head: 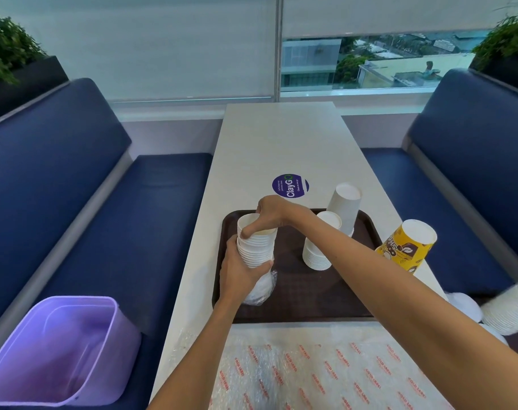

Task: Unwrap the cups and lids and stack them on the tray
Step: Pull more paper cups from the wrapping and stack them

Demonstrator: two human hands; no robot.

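Cups point(256, 247), a white stack, are over the left side of the tray point(311, 306). The left hand point(240, 273) is curled round the lower half, with clear wrap point(262, 291) bunched just under its fingers. Meanwhile the right hand point(272, 216) pinches the top cup's rim. Right of those fingers, a short white stack point(318, 247) and a tall white stack point(343, 208) stand on the tray.

The left forearm rises from 6 o'clock, and the left hand point(240, 272) curls fingers and thumb round the side of a cup stack point(257, 250). The right arm stretches in from 4 o'clock. The right hand point(271, 216) sits at 1 o'clock of the left, wrist bent downward, fingertips pinching the stack's top rim.
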